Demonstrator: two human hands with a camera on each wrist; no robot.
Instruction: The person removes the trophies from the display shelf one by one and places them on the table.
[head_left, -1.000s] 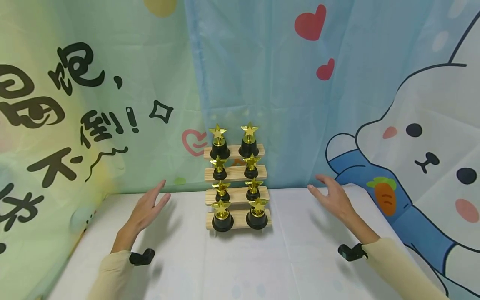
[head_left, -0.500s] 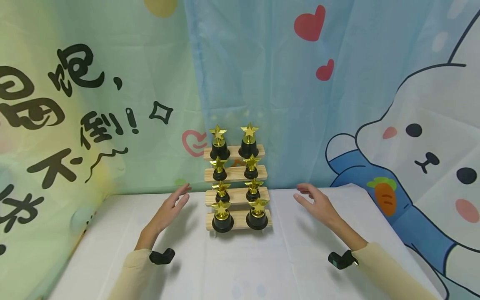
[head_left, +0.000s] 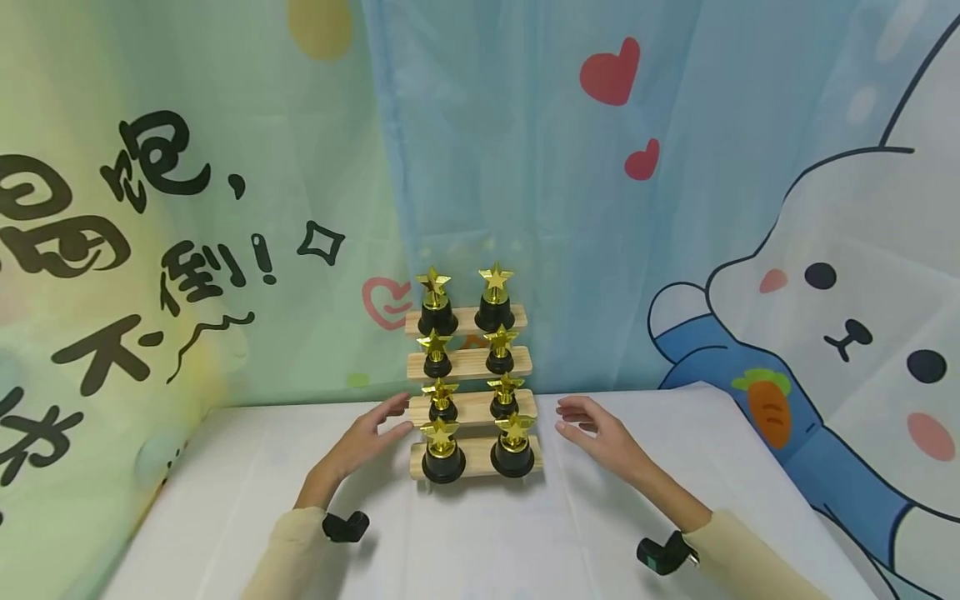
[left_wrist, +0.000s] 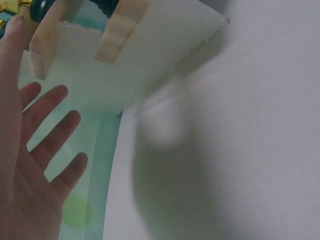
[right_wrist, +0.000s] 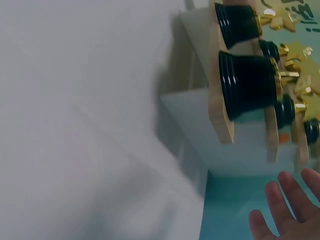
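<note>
A tiered wooden stand [head_left: 474, 408] with pale planks and white side panels stands upright at the back middle of the table. Each plank bears two trophies with gold stars and black bases, among them a front left trophy [head_left: 442, 462] and a front right trophy [head_left: 512, 458]. My left hand [head_left: 367, 437] is at the stand's left side, fingertips close by the plank ends. In the left wrist view its fingers [left_wrist: 51, 140] are spread and hold nothing. My right hand [head_left: 603, 442] hovers right of the stand with a gap between; its fingers [right_wrist: 280, 202] are relaxed and bare.
A white cloth covers the table [head_left: 465, 550]. Directly behind rises a printed fabric backdrop [head_left: 480, 142] with hearts, writing and a cartoon rabbit. A small black camera sits on each wrist: left camera [head_left: 347, 527], right camera [head_left: 663, 553].
Both hands have moved inward from either side, closer to the stand. The head view has tilted slightly upward. Stand and trophies keep their places.
</note>
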